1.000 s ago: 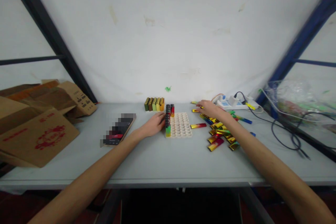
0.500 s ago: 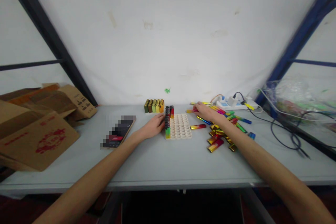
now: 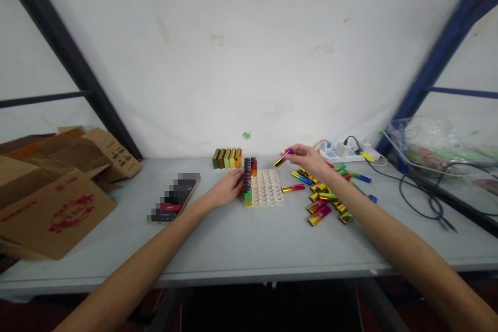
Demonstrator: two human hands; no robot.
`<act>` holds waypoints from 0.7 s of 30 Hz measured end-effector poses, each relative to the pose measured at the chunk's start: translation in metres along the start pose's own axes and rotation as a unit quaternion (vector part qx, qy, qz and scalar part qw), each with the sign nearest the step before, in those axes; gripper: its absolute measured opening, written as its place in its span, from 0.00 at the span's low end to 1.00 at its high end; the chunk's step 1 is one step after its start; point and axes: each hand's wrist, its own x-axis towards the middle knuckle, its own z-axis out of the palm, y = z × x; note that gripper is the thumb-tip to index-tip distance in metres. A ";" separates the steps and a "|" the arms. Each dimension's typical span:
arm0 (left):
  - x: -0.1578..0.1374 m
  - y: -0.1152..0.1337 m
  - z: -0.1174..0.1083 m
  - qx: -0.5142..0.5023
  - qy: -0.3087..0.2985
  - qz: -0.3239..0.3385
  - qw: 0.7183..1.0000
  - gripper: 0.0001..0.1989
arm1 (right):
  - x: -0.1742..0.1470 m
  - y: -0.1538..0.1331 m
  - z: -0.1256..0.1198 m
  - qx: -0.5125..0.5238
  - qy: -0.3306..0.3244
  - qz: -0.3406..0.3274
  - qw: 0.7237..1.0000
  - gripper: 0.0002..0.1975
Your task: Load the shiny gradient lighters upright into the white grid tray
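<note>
Right of centre, the right hand [image 3: 306,157] has a lighter [image 3: 280,161] pinched in its fingers, just tipped up from the surface [image 3: 233,241], apart from the pile [image 3: 328,196]; for the left hand [image 3: 226,188] I can't tell.

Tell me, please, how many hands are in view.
2: the left hand at the left edge of the white tray, the right hand farther right, holding a shiny lighter.

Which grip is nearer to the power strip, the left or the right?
Right. The right grip is just left of the power strip; the left grip is farther left, at the left of the tray.
</note>
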 end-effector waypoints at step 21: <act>0.001 0.003 -0.002 -0.035 -0.007 0.007 0.999 0.20 | -0.034 -0.002 0.042 0.183 -0.090 0.045 0.978 0.17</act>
